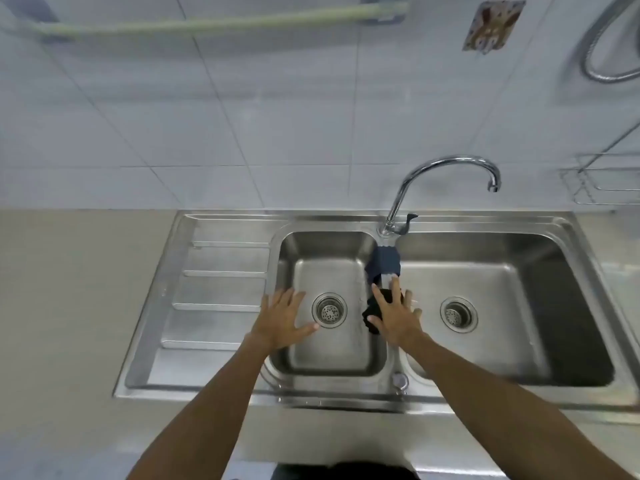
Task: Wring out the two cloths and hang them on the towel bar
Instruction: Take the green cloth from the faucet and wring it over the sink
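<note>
Cloths lay draped over the sink's divider [389, 344]: a blue cloth [383, 260] near the faucet [446, 174], a black cloth [374, 315] under my spread right hand [394, 315], not yet gripped. My left hand [278, 322] hovered open, empty. They looked limp and probably soggy; I'd bunch each mid-length.

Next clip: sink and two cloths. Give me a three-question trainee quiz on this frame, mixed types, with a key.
1. True or false: a cloth already hangs on the towel bar.
2. Which hand is on the black cloth? A) left hand B) right hand C) both
3. Fill in: the blue cloth lies draped over the ____ between the two basins.

Key: 1 false; the bar is bare. 2 B; the left hand is spread open over the left basin. 3 divider, just below the faucet.
</note>
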